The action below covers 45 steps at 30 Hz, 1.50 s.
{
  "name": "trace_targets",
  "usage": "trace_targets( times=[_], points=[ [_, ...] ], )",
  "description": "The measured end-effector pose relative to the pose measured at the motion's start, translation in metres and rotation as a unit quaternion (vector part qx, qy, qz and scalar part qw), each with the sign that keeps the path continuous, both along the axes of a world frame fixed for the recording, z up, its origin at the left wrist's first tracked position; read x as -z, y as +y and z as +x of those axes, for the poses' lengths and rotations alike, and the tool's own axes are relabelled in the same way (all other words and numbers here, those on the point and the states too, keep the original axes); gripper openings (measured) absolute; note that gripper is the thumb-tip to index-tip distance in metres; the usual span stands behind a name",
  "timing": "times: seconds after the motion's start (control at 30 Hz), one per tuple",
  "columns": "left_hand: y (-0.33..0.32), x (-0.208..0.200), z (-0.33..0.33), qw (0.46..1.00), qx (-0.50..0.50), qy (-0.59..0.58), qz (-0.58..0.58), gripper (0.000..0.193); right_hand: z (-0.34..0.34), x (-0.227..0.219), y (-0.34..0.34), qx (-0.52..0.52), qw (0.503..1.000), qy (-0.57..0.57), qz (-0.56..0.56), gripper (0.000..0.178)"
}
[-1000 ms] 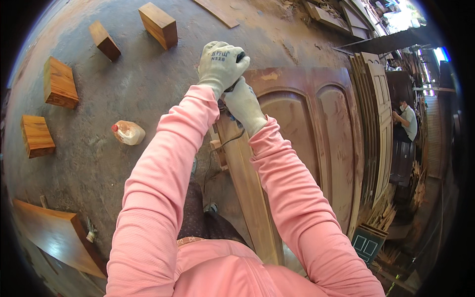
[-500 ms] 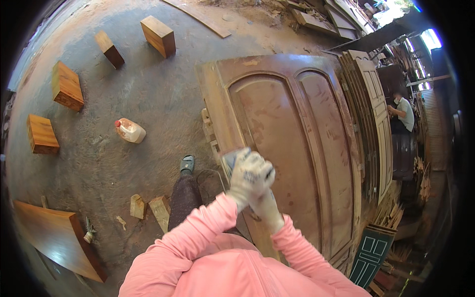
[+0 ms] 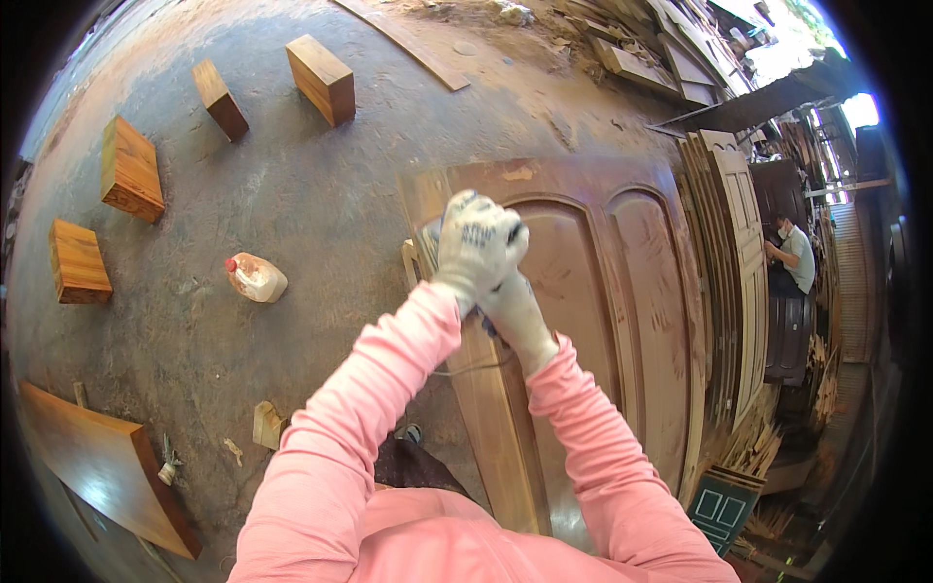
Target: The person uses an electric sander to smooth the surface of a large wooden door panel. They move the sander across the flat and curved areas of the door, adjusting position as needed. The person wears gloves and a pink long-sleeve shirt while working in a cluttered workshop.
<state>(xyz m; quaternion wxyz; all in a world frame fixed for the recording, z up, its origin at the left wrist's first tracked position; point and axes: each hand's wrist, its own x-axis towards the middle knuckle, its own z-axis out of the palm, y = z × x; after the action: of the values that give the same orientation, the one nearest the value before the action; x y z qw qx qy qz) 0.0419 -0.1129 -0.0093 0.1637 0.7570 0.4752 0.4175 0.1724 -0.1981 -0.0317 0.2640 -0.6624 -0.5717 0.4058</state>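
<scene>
A brown wooden door panel [image 3: 559, 262] with arched, moulded insets lies in front of me, its surface dusty and smudged. My left hand [image 3: 478, 243], in a pale work glove, is closed over a corded power sander, mostly hidden beneath it, at the door's left border. My right hand [image 3: 512, 303], gloved too, is closed just behind the left and close against it, on the rear of the same tool. A thin cable [image 3: 476, 368] trails below my wrists. Pink sleeves cover both arms.
Several wooden blocks [image 3: 131, 170] and a stained white jug [image 3: 258, 279] with a red cap stand on the floor at left. A curved board [image 3: 107, 457] lies lower left. Door panels [image 3: 731, 243] lean at right, near a person [image 3: 792, 255]. Scrap timber [image 3: 651, 68] is piled far right.
Both hands have slid away from me along the door's left border, with the tool under them. My arms are stretched further out, and the view has shifted slightly.
</scene>
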Motion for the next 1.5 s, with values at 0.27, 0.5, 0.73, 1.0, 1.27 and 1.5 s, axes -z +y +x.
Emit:
trace_targets(
  times=[0.27,0.5,0.73,1.0,1.27,1.5],
  points=[
    [0.154,-0.015,-0.029,0.994,-0.096,0.051,0.011,0.029,-0.036,0.002,0.181,-0.036,0.998,-0.057,0.018,0.064],
    [0.157,-0.002,-0.024,0.996,-0.048,0.073,-0.014,0.029,-0.043,-0.024,0.175,-0.020,0.997,-0.081,-0.001,0.065],
    [0.147,-0.015,-0.025,0.997,-0.036,0.066,-0.008,0.027,-0.045,-0.028,0.161,0.002,0.995,-0.096,-0.035,0.057],
    [0.129,-0.009,-0.010,0.997,-0.049,0.059,0.009,0.025,-0.025,-0.016,0.146,-0.012,0.991,-0.133,0.007,0.058],
    [0.114,-0.002,-0.001,0.997,-0.049,0.054,0.011,0.027,-0.016,-0.023,0.125,-0.020,0.992,-0.126,0.011,0.059],
    [0.104,-0.001,-0.002,0.998,-0.043,0.053,0.013,0.026,-0.020,-0.026,0.114,-0.003,0.986,-0.164,-0.011,0.058]
  ],
)
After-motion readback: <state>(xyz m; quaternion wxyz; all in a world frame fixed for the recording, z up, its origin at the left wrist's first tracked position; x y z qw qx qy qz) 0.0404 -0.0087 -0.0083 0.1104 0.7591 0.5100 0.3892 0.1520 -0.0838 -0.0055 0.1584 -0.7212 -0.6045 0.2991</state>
